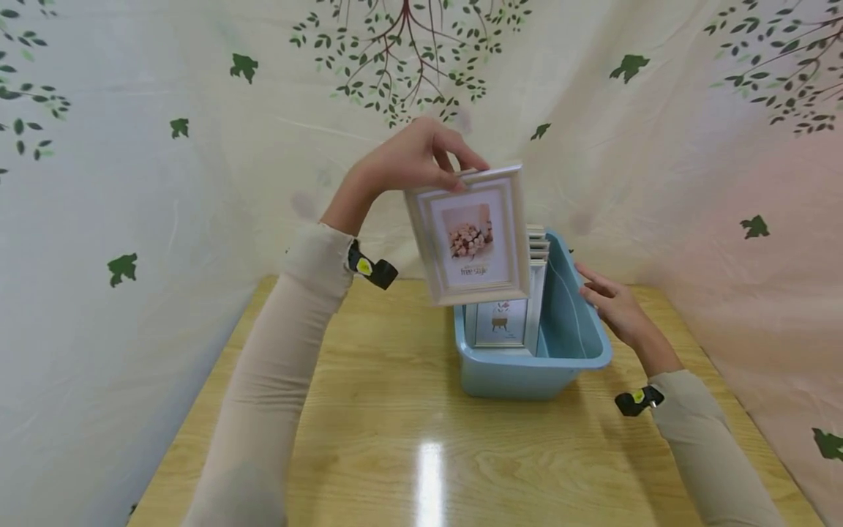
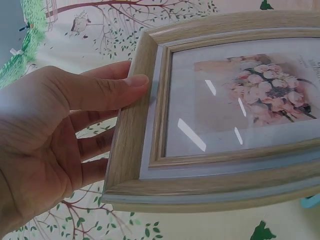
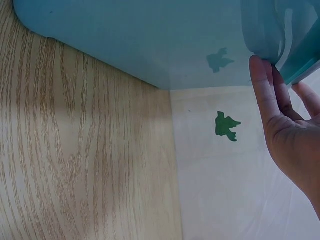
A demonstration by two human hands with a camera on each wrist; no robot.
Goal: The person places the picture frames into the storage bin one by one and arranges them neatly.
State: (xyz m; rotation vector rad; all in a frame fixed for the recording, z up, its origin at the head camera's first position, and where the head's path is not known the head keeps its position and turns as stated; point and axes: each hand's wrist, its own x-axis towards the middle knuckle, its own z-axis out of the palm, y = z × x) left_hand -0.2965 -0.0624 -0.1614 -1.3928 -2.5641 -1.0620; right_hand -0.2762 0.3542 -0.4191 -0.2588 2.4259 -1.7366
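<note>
My left hand [image 1: 421, 157] pinches the top edge of a picture frame [image 1: 477, 282] and holds it up over the blue bin [image 1: 520, 377]. In the left wrist view, the thumb lies on the front of the light wood border and the other fingers are behind it. The held frame shows a pink flower bouquet. More picture frames [image 1: 536, 307] stand in the left part of the bin, partly hidden by the held one. At the bin's right rim is my right hand [image 1: 615, 307], touching it with fairly straight fingers [image 3: 265, 85].
The bin stands on a wood-grain table [image 1: 369, 417] towards its back right. A pale curtain [image 1: 165, 241] printed with green leaves and branches hangs behind the table and along both sides. Each wrist wears a black strap with a small camera [image 1: 378, 272].
</note>
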